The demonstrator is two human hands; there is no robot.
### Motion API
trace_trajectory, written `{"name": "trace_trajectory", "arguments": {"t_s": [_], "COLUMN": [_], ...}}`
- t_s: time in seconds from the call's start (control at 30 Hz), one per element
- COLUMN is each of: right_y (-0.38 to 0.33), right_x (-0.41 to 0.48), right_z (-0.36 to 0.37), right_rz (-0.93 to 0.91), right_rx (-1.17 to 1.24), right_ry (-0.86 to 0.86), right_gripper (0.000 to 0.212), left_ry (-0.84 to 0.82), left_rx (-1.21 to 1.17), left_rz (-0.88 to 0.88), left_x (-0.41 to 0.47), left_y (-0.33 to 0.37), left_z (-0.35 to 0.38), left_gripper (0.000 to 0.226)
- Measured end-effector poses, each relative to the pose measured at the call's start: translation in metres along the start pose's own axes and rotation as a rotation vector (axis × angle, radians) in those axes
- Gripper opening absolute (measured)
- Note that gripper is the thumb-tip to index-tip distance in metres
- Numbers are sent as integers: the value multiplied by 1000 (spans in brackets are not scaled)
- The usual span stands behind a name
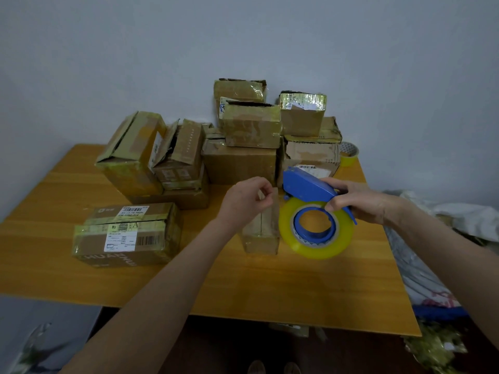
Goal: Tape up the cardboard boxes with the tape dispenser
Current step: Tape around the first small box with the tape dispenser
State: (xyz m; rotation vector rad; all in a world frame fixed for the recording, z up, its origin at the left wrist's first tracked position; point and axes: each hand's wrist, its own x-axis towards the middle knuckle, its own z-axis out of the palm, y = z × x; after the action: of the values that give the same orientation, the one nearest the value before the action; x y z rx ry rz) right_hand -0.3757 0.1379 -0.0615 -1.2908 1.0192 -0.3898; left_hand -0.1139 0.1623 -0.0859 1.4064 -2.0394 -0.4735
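My right hand (359, 202) grips the blue tape dispenser (305, 184), held in the air with its large yellowish tape roll (316, 229) hanging below. A small cardboard box (262, 230) stands on the wooden table (270, 287) just left of the roll. My left hand (248, 199) hovers over that box with thumb and fingers pinched together; whether a tape end is between them cannot be made out.
A labelled box (127, 234) lies at the left of the table. Several taped and open boxes (243, 147) are piled at the back against the wall. A spare tape roll (349, 153) sits at the back right. Bags lie right of the table.
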Motion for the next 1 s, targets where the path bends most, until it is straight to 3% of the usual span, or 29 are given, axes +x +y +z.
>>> {"name": "trace_trajectory", "arguments": {"t_s": [0.1, 0.2, 0.27, 0.33, 0.5, 0.63, 0.8, 1.0], "right_y": [3, 1, -1, -2, -5, -7, 1, 9], "right_x": [-2, -1, 0, 1, 0, -1, -9, -11], "right_z": [-4, -6, -5, -2, 4, 10, 1, -4], "right_rz": [-5, -13, -16, -13, 3, -9, 5, -2], "right_rx": [29, -14, -55, -87, -233, -337, -528, -458], "right_ry": [-12, -15, -8, -6, -15, -16, -6, 74], "right_gripper": [83, 84, 85, 85, 82, 74, 60, 65], "left_ry": [-1, -265, -424, -455, -384, -220, 165, 32], "left_rx": [-478, -697, -841, -967, -990, -895, -915, -899], "left_rz": [-357, -717, -863, -939, -989, -955, -1048, -931], "left_x": [-2, -8, -12, -12, -5, -10, -28, -44], "left_y": [3, 11, 15, 18, 19, 17, -28, -29], "left_z": [-3, -2, 3, 8, 10, 16, -6, 1], "left_gripper": [18, 47, 59, 56, 15, 11, 13, 17]}}
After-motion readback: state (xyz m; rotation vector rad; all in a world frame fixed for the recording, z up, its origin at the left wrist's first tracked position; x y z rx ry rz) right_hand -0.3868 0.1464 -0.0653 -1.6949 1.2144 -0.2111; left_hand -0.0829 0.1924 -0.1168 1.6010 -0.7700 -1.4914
